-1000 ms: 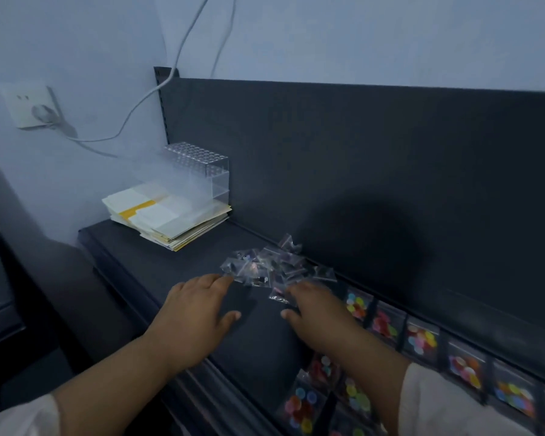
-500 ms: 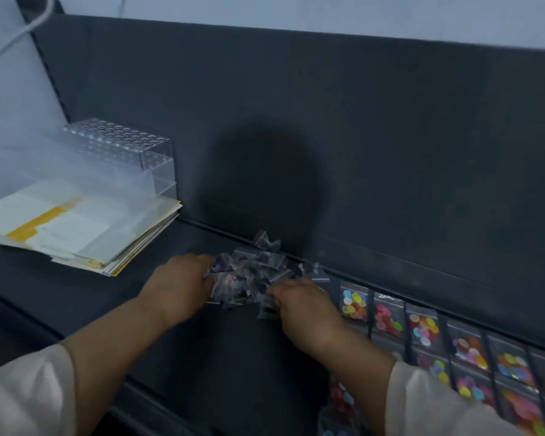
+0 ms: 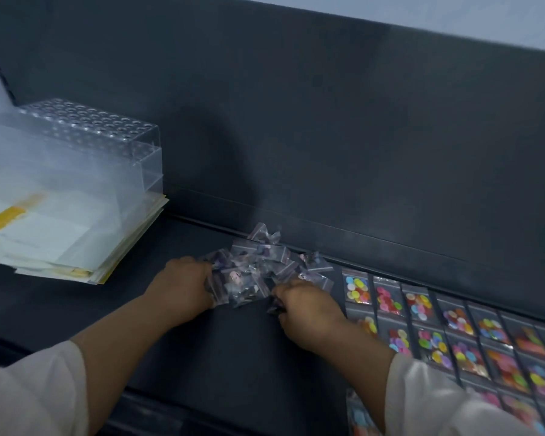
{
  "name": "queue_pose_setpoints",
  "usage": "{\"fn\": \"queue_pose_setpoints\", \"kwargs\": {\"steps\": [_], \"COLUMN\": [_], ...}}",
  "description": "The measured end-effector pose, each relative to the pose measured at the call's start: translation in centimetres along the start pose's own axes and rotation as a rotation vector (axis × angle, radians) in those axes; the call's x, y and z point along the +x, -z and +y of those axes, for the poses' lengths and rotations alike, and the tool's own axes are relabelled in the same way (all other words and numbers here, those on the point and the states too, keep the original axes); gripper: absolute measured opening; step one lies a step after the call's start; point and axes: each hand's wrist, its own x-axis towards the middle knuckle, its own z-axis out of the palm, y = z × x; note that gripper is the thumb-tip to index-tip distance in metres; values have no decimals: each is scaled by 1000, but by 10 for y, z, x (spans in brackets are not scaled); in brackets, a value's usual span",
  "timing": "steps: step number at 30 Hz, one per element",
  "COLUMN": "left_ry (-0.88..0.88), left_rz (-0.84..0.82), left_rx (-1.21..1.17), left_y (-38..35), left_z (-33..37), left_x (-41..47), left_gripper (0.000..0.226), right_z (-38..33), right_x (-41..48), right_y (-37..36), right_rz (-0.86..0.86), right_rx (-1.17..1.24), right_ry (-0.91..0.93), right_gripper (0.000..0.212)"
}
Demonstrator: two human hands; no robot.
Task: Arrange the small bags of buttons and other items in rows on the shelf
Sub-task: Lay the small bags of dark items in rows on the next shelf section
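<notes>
- Small bags (image 3: 258,269) are lying in a loose heap on the shelf (image 3: 227,347), between the two hands and touching both
- Left hand (image 3: 183,284) is curling into the heap's edge and seems to be gripping a few bags, while the right hand (image 3: 309,305) is pinching one bag at the heap's near corner
- Each bag is looking light, thin and slick, so the film is likely crumpling easily and sliding over its neighbours, with the contents shifting as a loose lump
- Pinching a bag by its flat sealed strip, between thumb and forefinger, is looking like the surest hold
- Finished rows (image 3: 422,313) of colourful bags are lying just beyond the right hand, on its outer side
- Fingertips of both hands are hiding under the bags, the heap's contents are blurring into dark shapes that are hard to identify, and the rows are running off the frame edge
</notes>
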Motion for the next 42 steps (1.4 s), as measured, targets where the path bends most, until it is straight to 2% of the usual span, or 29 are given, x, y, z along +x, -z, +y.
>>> {"fn": "queue_pose_setpoints", "kwargs": {"steps": [5,7,9,11,13,15,21,25,29,31,34,37,40,42], "left_ry": [82,88,111,200,292,288,178,26,-6,-36,-95,-141,-199,-248], "left_rz": [112,202,247,155,-50,-242,-609,-693,-654,-619,-587,-567,-579,-592], "left_rx": [-258,-341,-529,-862,-1161,-1223,-1297,-1302,-1366,-1393,-1428,-1434,-1412,-1378], "left_y": [7,11,18,25,32,33,28,22,4,-4,-18,-31,-47,-58], "left_z": [1,5,14,30,48,63,114,157,210,239,290,333,382,412], "left_x": [-11,-14,-16,-16,-21,-25,-46,-63,-86,-103,-139,-177,-226,-256], "left_gripper": [9,16,20,17,10,6,37,25,36,36,37,39,40,32], "right_z": [-9,-10,-11,-10,-9,-7,5,32,59,70,88,100,114,122], "right_x": [-8,-12,-17,-24,-32,-45,-95,-136,-194,-226,-284,-338,-400,-439], "right_y": [-3,-2,0,4,8,13,28,29,32,33,34,37,39,38], "right_rz": [104,142,211,307,410,503,609,662,723,771,858,829,732,711], "right_rx": [96,158,192,247,302,317,219,148,209,257,518,1013,1503,1641], "right_ry": [-85,-81,-48,-5,60,120,193,94,-20,-169,-507,-710,-739,-671], "right_gripper": [21,15,14,14,17,19,17,20,26,32,42,28,30,26]}}
